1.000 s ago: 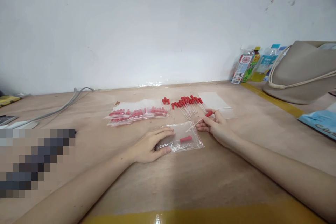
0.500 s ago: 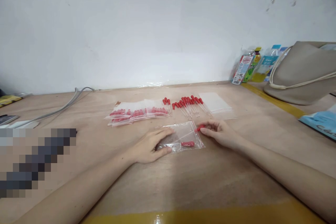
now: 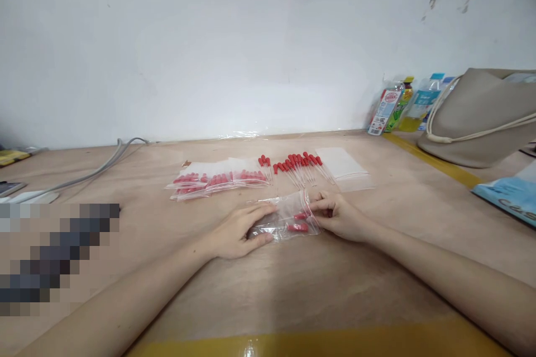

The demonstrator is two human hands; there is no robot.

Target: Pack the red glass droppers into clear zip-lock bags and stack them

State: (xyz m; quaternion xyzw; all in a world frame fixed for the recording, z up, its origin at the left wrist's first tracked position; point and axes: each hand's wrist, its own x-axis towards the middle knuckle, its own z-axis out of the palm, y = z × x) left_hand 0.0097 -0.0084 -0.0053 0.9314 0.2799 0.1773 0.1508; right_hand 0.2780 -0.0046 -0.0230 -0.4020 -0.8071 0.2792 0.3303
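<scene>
A clear zip bag (image 3: 280, 222) lies on the table, its opening facing right. One dropper with a red bulb (image 3: 298, 227) is inside it. My left hand (image 3: 243, 231) holds the bag's left end, fingers at the top side and thumb at the lower side. At the mouth of the bag, my right hand (image 3: 337, 216) is closed on a second red-bulbed dropper (image 3: 300, 216), whose bulb shows inside the bag. Behind the bag lie several loose glass droppers (image 3: 296, 164) with red bulbs.
Filled zip bags (image 3: 218, 178) overlap at the back left of my hands. A stack of flat bags (image 3: 343, 167) lies back right. Bottles and a carton (image 3: 384, 111) stand by the wall near a grey drawstring bag (image 3: 481, 117). A grey cable (image 3: 100, 170) runs across the left.
My right hand has moved slightly left, carrying the dropper from the bag's edge to inside its mouth. My left hand stays on the bag.
</scene>
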